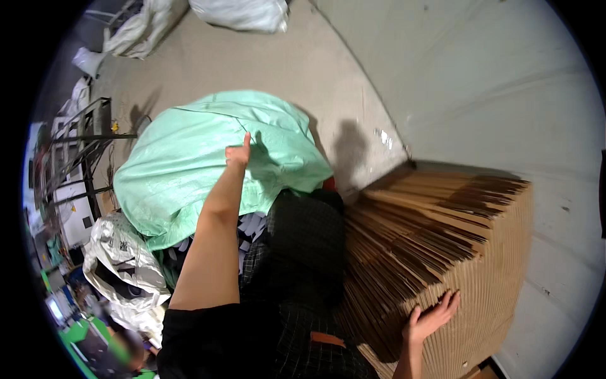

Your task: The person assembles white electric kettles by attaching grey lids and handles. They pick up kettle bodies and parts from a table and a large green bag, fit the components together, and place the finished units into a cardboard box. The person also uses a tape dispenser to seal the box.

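My left arm stretches forward over a large light-green woven sack (189, 151). My left hand (238, 153) is closed on its fabric, with one digit sticking up and the other fingers mostly hidden. Under the sack's near edge, small grey pieces (254, 226) show beside my dark-clothed leg. On my right, a tall stack of flattened brown cardboard boxes (499, 278) leans by the wall. My right hand (434, 318) rests on the edges of that stack, fingers spread and not wrapped round anything.
A crumpled white sack (120, 259) stands at the left, near a dark metal frame (88, 136). Further white sacks (243, 12) lie on the concrete floor (303, 69) at the far side. A grey wall (505, 95) bounds the right. Another person (123, 350) is at the lower left.
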`<state>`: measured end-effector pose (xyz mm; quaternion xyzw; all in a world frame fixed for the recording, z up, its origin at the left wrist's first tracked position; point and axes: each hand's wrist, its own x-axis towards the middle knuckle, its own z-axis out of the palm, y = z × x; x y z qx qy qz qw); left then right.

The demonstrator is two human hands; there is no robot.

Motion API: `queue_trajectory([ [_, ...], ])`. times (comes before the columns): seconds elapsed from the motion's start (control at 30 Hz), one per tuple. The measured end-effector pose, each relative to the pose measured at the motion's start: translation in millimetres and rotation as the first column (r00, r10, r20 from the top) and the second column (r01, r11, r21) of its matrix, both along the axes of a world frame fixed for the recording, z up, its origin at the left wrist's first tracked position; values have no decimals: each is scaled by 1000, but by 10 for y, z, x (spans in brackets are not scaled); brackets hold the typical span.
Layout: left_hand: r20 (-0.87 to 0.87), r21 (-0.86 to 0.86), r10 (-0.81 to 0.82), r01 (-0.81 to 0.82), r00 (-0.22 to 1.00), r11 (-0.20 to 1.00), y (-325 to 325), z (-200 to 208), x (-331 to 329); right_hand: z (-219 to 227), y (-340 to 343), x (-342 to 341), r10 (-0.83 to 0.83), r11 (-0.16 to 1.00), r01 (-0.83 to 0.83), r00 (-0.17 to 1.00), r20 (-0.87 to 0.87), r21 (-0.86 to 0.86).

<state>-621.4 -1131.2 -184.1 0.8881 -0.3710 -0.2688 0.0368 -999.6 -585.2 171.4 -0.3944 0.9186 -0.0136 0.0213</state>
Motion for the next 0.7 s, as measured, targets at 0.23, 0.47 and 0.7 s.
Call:
queue_trajectory([
  [0.23, 63, 166, -405, 391, 912, 905, 266, -795, -117, 16, 8, 46, -83, 996, 85, 990, 110, -6],
  [0.47, -186, 577, -195, 268, 963, 772, -475, -186, -31, -109, -10, -112, -103, 995, 101, 987, 121, 24],
  [0.7, -109, 569, -407, 393, 907, 723, 334, 419, 34, -50, -169, -267, -218, 950, 179, 967, 133, 256],
])
